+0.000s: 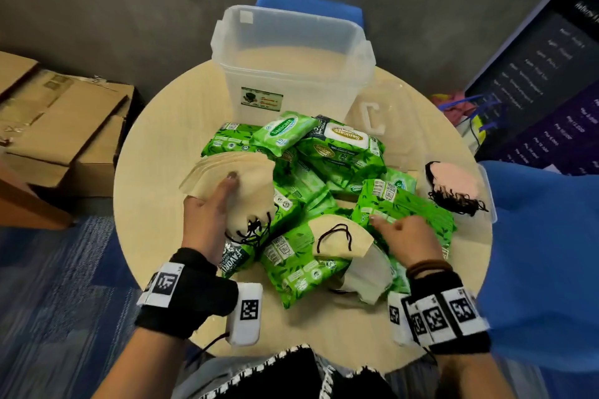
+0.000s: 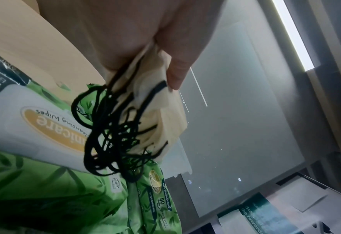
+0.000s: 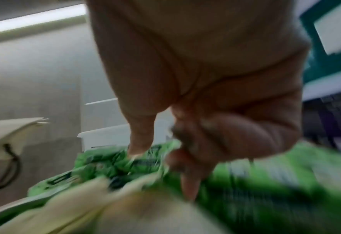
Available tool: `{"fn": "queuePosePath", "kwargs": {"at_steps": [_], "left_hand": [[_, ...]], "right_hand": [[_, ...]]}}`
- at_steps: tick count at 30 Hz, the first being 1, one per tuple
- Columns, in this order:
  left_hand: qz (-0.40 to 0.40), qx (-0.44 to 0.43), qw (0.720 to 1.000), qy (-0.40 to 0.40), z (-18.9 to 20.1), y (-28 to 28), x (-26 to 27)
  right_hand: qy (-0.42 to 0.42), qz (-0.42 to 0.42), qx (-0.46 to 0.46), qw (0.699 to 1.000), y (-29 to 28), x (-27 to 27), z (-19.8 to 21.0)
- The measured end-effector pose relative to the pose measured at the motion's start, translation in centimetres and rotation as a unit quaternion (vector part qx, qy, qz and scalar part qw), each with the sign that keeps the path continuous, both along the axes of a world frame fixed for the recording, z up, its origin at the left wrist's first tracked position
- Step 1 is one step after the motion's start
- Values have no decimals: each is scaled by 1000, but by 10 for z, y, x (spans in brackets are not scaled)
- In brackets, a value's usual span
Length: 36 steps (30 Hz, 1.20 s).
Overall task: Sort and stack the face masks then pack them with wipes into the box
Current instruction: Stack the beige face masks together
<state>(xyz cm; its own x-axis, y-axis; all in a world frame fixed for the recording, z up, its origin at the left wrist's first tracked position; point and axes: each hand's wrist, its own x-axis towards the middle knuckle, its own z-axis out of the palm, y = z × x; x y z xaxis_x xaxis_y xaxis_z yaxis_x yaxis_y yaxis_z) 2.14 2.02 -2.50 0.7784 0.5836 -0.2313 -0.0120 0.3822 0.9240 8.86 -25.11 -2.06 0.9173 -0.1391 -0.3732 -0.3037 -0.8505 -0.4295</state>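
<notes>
The left hand (image 1: 210, 220) grips a light, floppy stack of beige masks (image 1: 236, 178), best pinched near the ear loops (image 2: 113, 129). The right hand (image 1: 405, 236), fingers loosely curled and holding nothing, reaches over the slippery wipe packs (image 1: 405, 207) toward a loose beige mask (image 1: 343, 236).

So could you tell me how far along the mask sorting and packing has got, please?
Partly done: a pink mask stack sits sorted by the table's right edge. In hand: the left hand grips a beige mask stack; the right hand reaches among the wipes packs near a loose beige mask. Left: the clear box looks empty.
</notes>
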Motion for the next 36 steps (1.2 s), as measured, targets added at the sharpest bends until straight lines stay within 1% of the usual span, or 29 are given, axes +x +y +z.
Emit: {"fn": "queuePosePath", "kwargs": {"at_steps": [1,2,3,5,7,11,14,16,19,21,22,23,25,29,31,33,34,35,36], "left_hand": [[-3,-3,1000,2,-1,-1,1],[-8,-6,1000,3,-2,-2,2],[-13,-6,1000,7,-2,-4,3],[-21,-1,1000,9,-4,-8,4],[-24,0,1000,14,-4,-11,5],[-29,9,999,13,-4,-12,4],[-43,14,999,22,-7,-13,4],[-53,10,998,38,-11,-16,4],[-88,-6,994,61,-8,-30,3],[-118,1,991,55,-3,-42,2],[-132,7,989,60,2,-49,2],[-153,19,986,62,7,-54,0],[-188,-6,981,46,11,-59,-1],[-199,18,977,71,8,-56,-2],[-221,-48,971,73,12,-58,-4],[-237,-104,964,70,13,-56,-7],[-242,-103,962,71,12,-55,-8],[-248,-75,963,71,12,-54,-9],[-255,-26,964,73,9,-53,-10]], "right_hand": [[39,-2,-4,999,-1,-6,-8],[57,-7,12,998,0,-10,-16],[56,-13,42,997,0,-13,-26],[31,-36,108,993,2,-16,-37],[-14,-55,179,982,1,-13,-36],[-104,-54,291,950,-12,0,-7],[-181,-41,365,912,-18,7,29],[-203,-14,407,891,-16,7,50],[-192,30,469,862,-8,-3,74],[-154,45,518,840,2,-12,82],[-129,45,535,834,8,-16,82],[-106,37,545,831,15,-21,79],[-72,2,555,829,29,-29,68],[-39,-78,572,816,50,-42,40],[-39,-122,580,804,55,-47,28],[-47,-147,580,800,59,-52,22],[-53,-153,575,802,60,-52,20],[-60,-155,571,804,61,-54,18],[-65,-152,565,808,64,-55,17]]}}
